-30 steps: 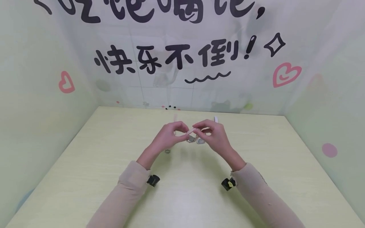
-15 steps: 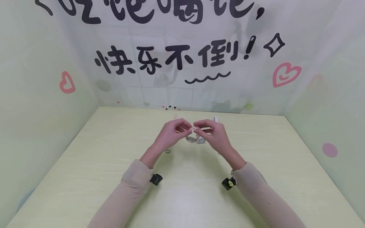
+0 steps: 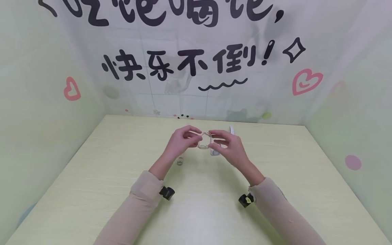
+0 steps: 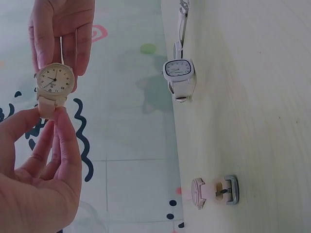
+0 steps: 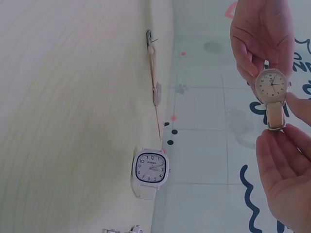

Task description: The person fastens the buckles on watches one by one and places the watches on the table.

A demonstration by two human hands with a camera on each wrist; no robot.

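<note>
Between my two hands, raised over the table, is a round-dial wristwatch (image 4: 56,78) with a pale cream-pink strap. In the head view its strap forms a loop. My left hand (image 3: 181,142) holds it from the left; in the left wrist view thumb and finger pinch the strap below the dial. My right hand (image 3: 230,147) grips the other side, and the right wrist view puts its fingertips at the strap's metal buckle (image 5: 277,128). Behind the right fingers, a white watch with a squarish dial (image 5: 151,167) lies on the table.
A small pink watch (image 5: 157,93) with a grey metal buckle (image 4: 234,189) lies on the table (image 3: 196,204), left of the square-dial one. A printed curtain (image 3: 171,98) stands behind the far edge, with side panels left and right. Black cameras sit at both wrists.
The hands, whose fingertips came together over the strap half a second ago, are slightly farther apart now. The watch has turned, so its loop shows open between them.
</note>
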